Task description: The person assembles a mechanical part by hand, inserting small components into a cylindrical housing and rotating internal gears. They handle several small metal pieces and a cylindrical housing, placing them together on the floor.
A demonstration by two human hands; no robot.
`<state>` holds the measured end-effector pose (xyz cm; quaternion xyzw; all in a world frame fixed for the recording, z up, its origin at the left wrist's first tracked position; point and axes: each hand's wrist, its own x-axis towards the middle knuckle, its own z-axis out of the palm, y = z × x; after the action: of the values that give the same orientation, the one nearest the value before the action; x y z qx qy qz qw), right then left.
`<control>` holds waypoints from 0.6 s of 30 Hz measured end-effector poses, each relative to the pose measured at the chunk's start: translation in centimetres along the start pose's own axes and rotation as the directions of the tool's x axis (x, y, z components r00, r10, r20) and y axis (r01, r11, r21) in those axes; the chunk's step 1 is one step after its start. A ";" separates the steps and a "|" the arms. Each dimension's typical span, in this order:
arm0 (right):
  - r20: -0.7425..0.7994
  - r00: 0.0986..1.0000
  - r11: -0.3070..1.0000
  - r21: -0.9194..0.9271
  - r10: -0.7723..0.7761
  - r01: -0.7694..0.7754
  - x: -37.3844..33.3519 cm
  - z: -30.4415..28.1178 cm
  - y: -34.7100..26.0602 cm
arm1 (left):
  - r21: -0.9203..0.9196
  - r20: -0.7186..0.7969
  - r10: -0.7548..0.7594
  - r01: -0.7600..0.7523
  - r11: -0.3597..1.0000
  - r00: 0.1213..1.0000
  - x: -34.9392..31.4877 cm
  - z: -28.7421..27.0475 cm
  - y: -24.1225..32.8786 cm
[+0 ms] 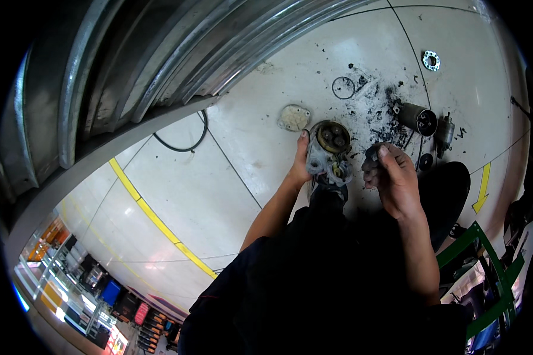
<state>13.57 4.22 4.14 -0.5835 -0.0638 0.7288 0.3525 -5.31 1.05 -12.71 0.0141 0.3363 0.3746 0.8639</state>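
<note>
My left hand [302,158] grips the side of a grey cast metal starter housing [315,162], its thumb along the edge. In the round open end of the housing sit several dark, greasy gears [334,136]. Below them is a second opening with something yellowish inside. My right hand [395,180] is closed, thumb pressed to the fingers, just right of the housing and apart from it. A small dark thing [373,155] shows at its blackened fingertips; its kind is unclear. Beyond the left hand lies a flat, roundish metal cover [294,118].
A dark metal cylinder [417,120] lies on the floor at right, beside a smaller cylindrical part [445,136]. Black debris [391,112] is scattered around a thin ring [343,87]. Farther off lies a silver holed disc [431,60]. Ribbed metal [130,53] borders the upper left; a green frame [477,254] stands lower right.
</note>
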 end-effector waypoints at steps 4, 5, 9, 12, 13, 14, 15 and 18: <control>-0.028 0.999 0.984 -0.172 -0.043 0.038 1.3 -0.7 1.6 | -0.020 -0.060 -0.009 0.008 1.000 0.998 0.1 0.3 -0.2; -0.037 0.997 0.976 -0.213 -0.060 0.051 1.5 -0.7 2.0 | -0.038 -0.087 -0.010 0.007 0.999 0.996 0.1 0.6 -0.2; 0.014 0.988 0.947 -0.284 -0.152 0.150 1.9 -0.2 2.6 | 0.066 -0.023 0.015 -0.014 0.998 1.000 0.2 -0.4 -0.5; 0.028 0.987 0.949 -0.273 -0.158 0.159 1.9 -0.4 2.6 | 0.097 -0.089 0.018 -0.009 0.995 0.996 0.2 0.7 -0.3; 0.036 0.988 0.950 -0.271 -0.151 0.155 1.8 -0.6 2.6 | 0.110 -0.063 0.019 -0.012 0.994 0.998 0.2 0.3 -0.4; 0.044 0.988 0.951 -0.270 -0.145 0.151 1.8 -0.8 2.6 | 0.112 -0.048 0.021 -0.016 0.994 0.999 0.2 0.0 -0.4; 0.052 0.989 0.952 -0.268 -0.138 0.147 1.8 -1.1 2.7 | 0.115 -0.033 0.023 -0.019 0.993 0.999 0.2 -0.1 -0.4; 0.035 0.997 0.990 -0.122 -0.067 0.071 2.0 -2.0 3.2 | 0.092 -0.026 0.020 -0.018 0.996 0.999 0.2 -0.2 -0.4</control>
<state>13.82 2.39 0.31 -0.5905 -0.1343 0.7196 0.3397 -5.05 0.86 -13.06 0.0519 0.3647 0.3670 0.8541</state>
